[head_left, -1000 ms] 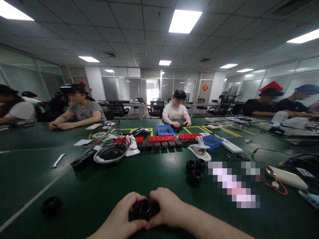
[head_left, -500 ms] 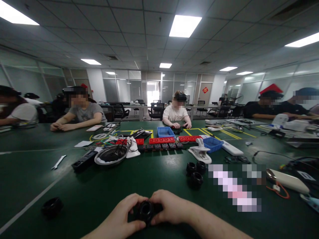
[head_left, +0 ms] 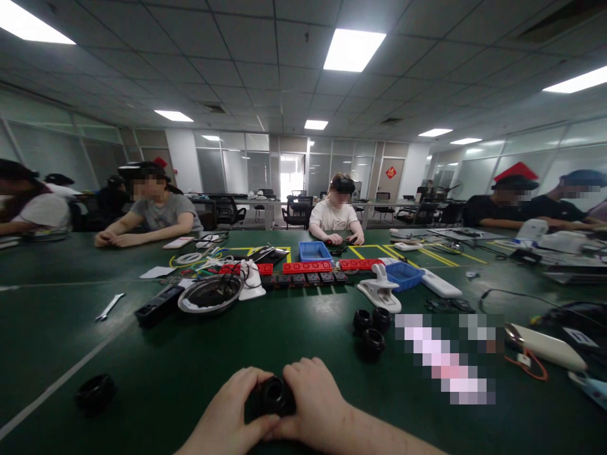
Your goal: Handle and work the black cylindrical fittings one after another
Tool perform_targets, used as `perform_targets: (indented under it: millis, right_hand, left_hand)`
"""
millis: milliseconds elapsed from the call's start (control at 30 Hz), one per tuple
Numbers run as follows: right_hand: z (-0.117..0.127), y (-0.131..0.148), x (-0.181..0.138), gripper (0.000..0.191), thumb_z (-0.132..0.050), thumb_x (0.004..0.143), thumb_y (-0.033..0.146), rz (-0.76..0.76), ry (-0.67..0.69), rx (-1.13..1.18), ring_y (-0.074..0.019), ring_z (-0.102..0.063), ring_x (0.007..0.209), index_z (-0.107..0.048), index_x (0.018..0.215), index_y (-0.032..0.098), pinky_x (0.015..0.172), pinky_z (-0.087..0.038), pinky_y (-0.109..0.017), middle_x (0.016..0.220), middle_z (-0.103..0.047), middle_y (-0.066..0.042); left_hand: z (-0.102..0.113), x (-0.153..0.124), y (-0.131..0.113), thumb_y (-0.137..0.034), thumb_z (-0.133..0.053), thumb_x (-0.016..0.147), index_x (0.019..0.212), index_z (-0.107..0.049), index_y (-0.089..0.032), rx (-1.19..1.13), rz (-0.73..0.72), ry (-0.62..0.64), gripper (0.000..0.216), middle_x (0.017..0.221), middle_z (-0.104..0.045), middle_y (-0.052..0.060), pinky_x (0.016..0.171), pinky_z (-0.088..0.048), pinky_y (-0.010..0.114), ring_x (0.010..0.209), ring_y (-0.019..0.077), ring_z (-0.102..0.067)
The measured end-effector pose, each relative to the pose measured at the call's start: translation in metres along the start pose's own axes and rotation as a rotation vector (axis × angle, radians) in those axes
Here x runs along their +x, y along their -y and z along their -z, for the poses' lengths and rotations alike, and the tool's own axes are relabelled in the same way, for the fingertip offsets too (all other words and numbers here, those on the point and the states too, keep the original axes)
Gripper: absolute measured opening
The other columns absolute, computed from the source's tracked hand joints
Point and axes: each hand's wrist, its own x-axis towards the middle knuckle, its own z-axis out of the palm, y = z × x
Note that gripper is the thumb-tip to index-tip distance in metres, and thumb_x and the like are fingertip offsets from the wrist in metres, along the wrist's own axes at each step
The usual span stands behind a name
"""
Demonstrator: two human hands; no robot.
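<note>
A black hollow ring-shaped part is held between my two hands near the front edge of the view, its round opening facing me. My left hand grips it from the left, with fingers along the top and the thumb low across the front. From the right, my right hand is wrapped about its side, and its thumb meets the left thumb below the opening. Three similar black parts stand close together beyond my right hand. Another black ring-shaped part lies alone at the far left.
On the green table are an open-ended wrench, a metal bowl with black cables, a white clamp, blue trays and red strips. A white device lies at right. Other people sit around.
My right hand has turned and closed further around the ring-shaped part, its fingers now pointing more away from me. The thumbs have come together below the part.
</note>
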Motion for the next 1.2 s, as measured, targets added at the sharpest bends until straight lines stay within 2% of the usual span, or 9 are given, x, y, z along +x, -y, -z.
perform_targets:
  millis: [233,367,467,567,667,800,900,1033,1200]
  right_hand:
    - [0.018,-0.018,0.0,0.058,-0.072,0.059,0.044,0.216,0.174,0.321,-0.0202,-0.053,0.084,-0.054,0.11,0.021,0.073,-0.041,-0.029,0.094,-0.058,-0.003]
    - [0.021,-0.028,0.006,0.033,-0.073,0.062,0.03,0.234,0.275,0.455,-0.0114,-0.049,0.067,-0.063,0.091,0.018,0.057,-0.037,-0.018,0.075,-0.052,0.004]
    - [0.014,-0.032,0.009,0.028,-0.073,0.061,0.032,0.182,0.31,0.513,-0.0084,-0.045,0.059,-0.063,0.083,0.018,0.05,-0.033,-0.016,0.065,-0.047,0.007]
    - [0.006,-0.027,0.008,0.041,-0.074,0.055,0.046,0.078,0.263,0.425,-0.0106,-0.047,0.059,-0.061,0.084,0.019,0.049,-0.034,-0.018,0.068,-0.052,0.005]
    - [0.0,-0.013,0.005,0.054,-0.068,0.051,0.061,-0.015,0.129,0.188,-0.0183,-0.053,0.065,-0.061,0.082,0.017,0.055,-0.041,-0.026,0.076,-0.059,-0.002]
    - [0.0,0.0,0.002,0.057,-0.065,0.054,0.062,-0.032,0.047,0.046,-0.025,-0.056,0.072,-0.06,0.085,0.014,0.066,-0.044,-0.036,0.082,-0.062,-0.009]
    - [0.009,-0.005,0.001,0.057,-0.069,0.055,0.056,0.085,0.091,0.104,-0.0244,-0.056,0.079,-0.059,0.094,0.016,0.071,-0.044,-0.035,0.089,-0.061,-0.007]
    - [0.02,-0.022,0.002,0.039,-0.071,0.063,0.041,0.239,0.214,0.208,-0.0177,-0.053,0.079,-0.062,0.093,0.018,0.068,-0.041,-0.024,0.084,-0.058,-0.001]
    - [0.015,-0.027,0.004,0.038,-0.072,0.058,0.047,0.167,0.225,0.229,-0.0123,-0.049,0.064,-0.062,0.081,0.019,0.054,-0.036,-0.019,0.069,-0.053,0.004]
  left_hand:
    - [0.007,0.003,0.008,-0.032,-0.067,0.067,0.11,-0.057,-0.023,-0.098,-0.125,0.004,0.045,0.106,-0.058,0.006,0.086,-0.039,0.037,0.098,0.0263,-0.051]
    - [0.015,0.005,-0.001,-0.028,-0.065,0.069,0.102,-0.061,-0.021,-0.11,-0.082,0.124,0.034,0.095,-0.06,0.003,0.079,-0.041,0.032,0.09,0.0226,-0.054]
    - [0.015,0.007,-0.004,-0.026,-0.066,0.066,0.1,-0.062,-0.02,-0.092,-0.078,0.158,0.035,0.091,-0.059,0.003,0.073,-0.041,0.028,0.084,0.0209,-0.054]
    - [0.01,0.007,-0.001,-0.026,-0.066,0.066,0.098,-0.061,-0.02,-0.074,-0.068,0.144,0.033,0.089,-0.058,0.002,0.072,-0.041,0.028,0.083,0.0204,-0.053]
    - [0.003,0.006,0.004,-0.024,-0.065,0.066,0.094,-0.06,-0.018,-0.049,-0.008,0.075,0.029,0.09,-0.058,0.003,0.073,-0.042,0.029,0.084,0.0215,-0.053]
    - [0.001,0.007,0.008,-0.025,-0.063,0.069,0.096,-0.059,-0.018,-0.031,-0.04,0.011,0.028,0.09,-0.057,0.004,0.073,-0.042,0.029,0.084,0.0217,-0.053]
    - [0.006,0.007,0.006,-0.027,-0.061,0.072,0.103,-0.058,-0.021,-0.034,-0.133,0.097,0.032,0.09,-0.057,0.003,0.071,-0.041,0.028,0.082,0.0203,-0.052]
    - [0.014,0.007,0.002,-0.026,-0.059,0.074,0.11,-0.055,-0.023,-0.061,-0.179,0.213,0.036,0.096,-0.057,0.003,0.071,-0.04,0.027,0.085,0.0201,-0.052]
    - [0.01,0.006,0.006,-0.026,-0.063,0.071,0.106,-0.058,-0.023,-0.074,-0.147,0.195,0.036,0.091,-0.057,0.002,0.071,-0.04,0.026,0.083,0.0195,-0.052]
